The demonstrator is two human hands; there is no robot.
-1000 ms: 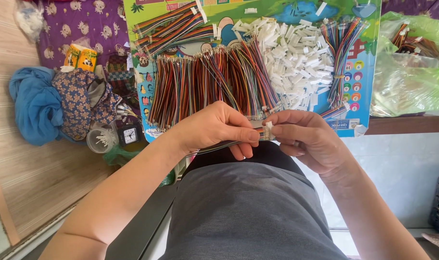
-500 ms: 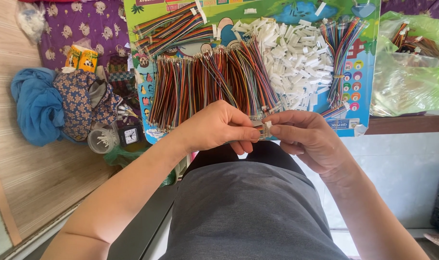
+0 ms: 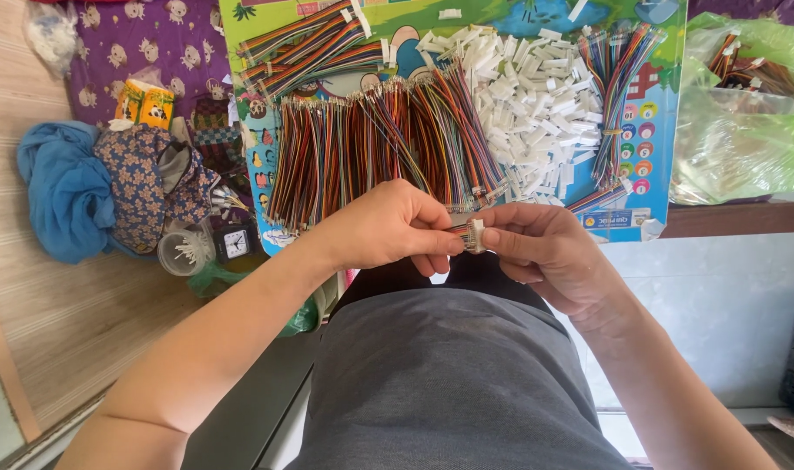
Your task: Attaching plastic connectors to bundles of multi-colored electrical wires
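White plug [image 3: 476,235] w/ striped wires is pinched between our left hand [image 3: 388,228] & right hand [image 3: 540,252], fingertips of both closed on it, just above our lap. Right behind: wire bundles [image 3: 371,144] & a heap of white plugs [image 3: 536,104] on the colourful board [image 3: 649,165]

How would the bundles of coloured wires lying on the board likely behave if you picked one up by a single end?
The coloured wire bundles would probably droop: the strands are thin and some already curve. They look light for their size. Loose strands may fan apart, as only a few bundles appear tied. The left hand and right hand hold a short set by a small white connector.
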